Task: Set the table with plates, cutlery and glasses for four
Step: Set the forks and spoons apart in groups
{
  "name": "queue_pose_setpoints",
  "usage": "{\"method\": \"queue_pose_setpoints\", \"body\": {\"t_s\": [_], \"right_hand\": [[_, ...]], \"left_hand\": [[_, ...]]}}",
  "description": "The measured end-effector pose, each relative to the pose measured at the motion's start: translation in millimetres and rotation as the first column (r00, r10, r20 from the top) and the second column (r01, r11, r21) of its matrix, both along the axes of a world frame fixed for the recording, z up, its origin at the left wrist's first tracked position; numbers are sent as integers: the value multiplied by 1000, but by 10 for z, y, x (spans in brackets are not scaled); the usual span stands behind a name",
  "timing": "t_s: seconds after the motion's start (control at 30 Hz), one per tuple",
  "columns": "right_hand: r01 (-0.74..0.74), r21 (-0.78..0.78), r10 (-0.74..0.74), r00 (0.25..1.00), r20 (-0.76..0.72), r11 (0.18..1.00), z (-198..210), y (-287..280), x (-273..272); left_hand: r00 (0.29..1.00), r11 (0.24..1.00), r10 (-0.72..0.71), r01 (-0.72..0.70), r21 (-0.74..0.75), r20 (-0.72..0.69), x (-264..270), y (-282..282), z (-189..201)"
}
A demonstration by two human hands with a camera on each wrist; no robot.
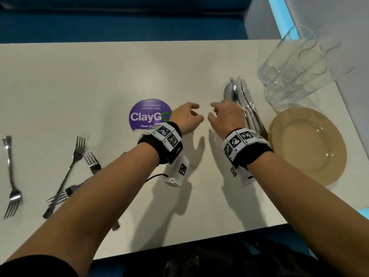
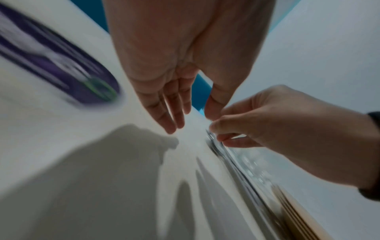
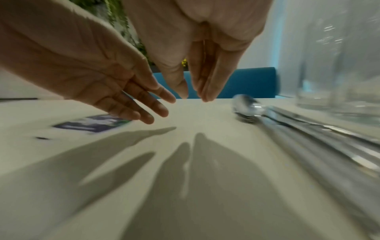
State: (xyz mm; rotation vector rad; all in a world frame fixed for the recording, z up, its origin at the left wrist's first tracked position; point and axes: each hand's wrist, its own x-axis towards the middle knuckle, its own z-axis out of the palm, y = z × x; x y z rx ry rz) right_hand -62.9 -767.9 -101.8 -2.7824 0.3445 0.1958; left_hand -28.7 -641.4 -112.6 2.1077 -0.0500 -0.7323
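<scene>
Both hands hover empty over the middle of the cream table [image 1: 99, 80], fingertips almost meeting. My left hand [image 1: 199, 111] has relaxed, nearly straight fingers [image 2: 172, 126] and holds nothing. My right hand [image 1: 210, 110] is also loose and empty, with its fingers [image 3: 205, 95] pointing down at the table. Just right of it lies a pile of spoons [image 1: 231, 93] and knives [image 1: 248, 104]. A stack of amber plates [image 1: 307, 144] sits at the right edge. Several clear glasses [image 1: 289, 62] stand behind the plates. Several forks [image 1: 69, 172] lie scattered at the left, one fork [image 1: 12, 176] apart from them.
A round purple ClayGo sticker [image 1: 147, 114] is stuck to the table under my left wrist. Blue seating [image 1: 119, 23] runs behind the far edge. The table's near edge [image 1: 199, 240] is close to my body.
</scene>
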Motion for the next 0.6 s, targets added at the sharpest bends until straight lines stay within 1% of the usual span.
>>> {"method": "queue_pose_setpoints", "body": {"t_s": [0.07,0.13,0.17,0.23,0.27,0.33,0.37,0.43,0.5,0.6], "right_hand": [[-118,99,120,993,-9,988,79,399,21],[-235,183,243,970,-22,955,143,858,13],[-291,215,307,951,-42,932,178,1090,-7],[-413,256,450,887,-105,874,232,1649,-62],[-455,260,502,852,-151,852,225,1717,-86],[-543,237,591,764,-259,806,178,2102,-144],[-575,209,611,728,-310,791,139,2281,-177],[-608,130,606,697,-385,783,72,2522,-231],[-612,49,573,705,-418,789,-2,2659,-273],[-598,-6,542,731,-415,801,-71,2751,-305]], "left_hand": [[999,997,-43,42,58,15,-31,471,72],[996,980,-81,72,188,40,-92,994,127],[996,966,-71,53,252,60,-125,1267,145],[996,936,14,-45,349,91,-232,1916,197],[994,920,53,-87,382,99,-255,2020,181],[989,873,102,-140,467,106,-364,2450,196],[992,849,93,-126,513,89,-420,2639,192],[999,812,40,-44,583,20,-517,2884,145],[1000,806,2,5,591,-12,-584,3017,61],[1000,827,-4,2,562,2,-614,3084,-29]]}}
